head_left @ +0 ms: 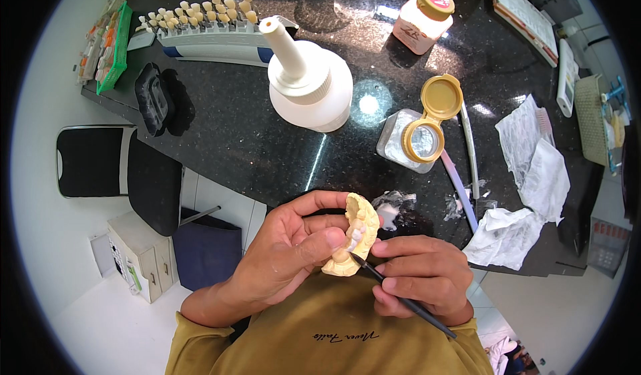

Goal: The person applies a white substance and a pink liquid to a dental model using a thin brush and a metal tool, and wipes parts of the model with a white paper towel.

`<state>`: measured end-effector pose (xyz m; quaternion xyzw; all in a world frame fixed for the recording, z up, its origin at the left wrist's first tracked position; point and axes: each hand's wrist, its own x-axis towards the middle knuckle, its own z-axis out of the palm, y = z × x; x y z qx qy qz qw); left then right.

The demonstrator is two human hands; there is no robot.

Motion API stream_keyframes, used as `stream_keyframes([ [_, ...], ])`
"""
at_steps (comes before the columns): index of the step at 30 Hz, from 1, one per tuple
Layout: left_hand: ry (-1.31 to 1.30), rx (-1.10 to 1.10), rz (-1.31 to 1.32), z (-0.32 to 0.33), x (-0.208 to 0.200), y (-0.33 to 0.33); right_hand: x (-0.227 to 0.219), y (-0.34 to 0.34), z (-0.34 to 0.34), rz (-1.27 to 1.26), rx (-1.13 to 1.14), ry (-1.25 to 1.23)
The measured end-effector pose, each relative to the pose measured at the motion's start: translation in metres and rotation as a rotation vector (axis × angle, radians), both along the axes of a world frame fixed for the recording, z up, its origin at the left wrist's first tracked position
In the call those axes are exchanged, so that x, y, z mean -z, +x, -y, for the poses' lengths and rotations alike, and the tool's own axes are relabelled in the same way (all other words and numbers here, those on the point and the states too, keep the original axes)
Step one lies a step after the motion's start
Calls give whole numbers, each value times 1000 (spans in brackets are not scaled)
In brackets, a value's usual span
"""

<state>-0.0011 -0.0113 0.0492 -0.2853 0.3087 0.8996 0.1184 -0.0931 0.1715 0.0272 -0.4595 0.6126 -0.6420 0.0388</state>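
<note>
My left hand [290,251] is closed round a pale yellow dental cast [362,213], thumb on the near side and fingers behind it. The cast is tilted upright, and a few whitish teeth [354,236] stand out along its row. In a pen grip, my right hand [427,275] has a slim black pointed tool [414,305]; whether it is a brush or a carver I cannot tell. Its tip meets the lower part of the cast, just below the whitish teeth. Right fingertips lie close to the cast's edge.
On the dark speckled table [234,101] stand a white pump bottle [310,95], an open gold-lidded jar [400,141] and a capped jar [422,25]. A tooth shade guide [214,41] is behind. Crumpled tissues [501,238] and a purple stick [459,191] lie right.
</note>
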Motion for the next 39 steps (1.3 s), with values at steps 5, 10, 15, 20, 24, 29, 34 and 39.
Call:
stream_keyframes([
  [5, -3, -4, 1, 0, 1, 1, 0, 0, 0, 4, -7, -8],
  [10, -25, 7, 6, 0, -2, -1, 0, -2, -3, 52, 19, -47],
  [15, -23, 6, 11, -1, -5, -2, -11, 1, -28, 185, 301, 209],
  [20, -29, -5, 12, 0, -2, 0, -13, -9, -30, 214, 284, 332],
  [24, -71, 19, 12, 2, -4, 1, -14, -10, -30, 216, 247, 413],
  [29, -141, 50, -25, 9, -6, 2, -14, -12, -26, 184, 241, 397],
  [34, -170, 84, -15, 15, -7, 0, -14, -12, -22, 179, 233, 411],
  [39, -178, 113, -10, 17, -4, 0, -13, -11, -23, 178, 249, 407],
])
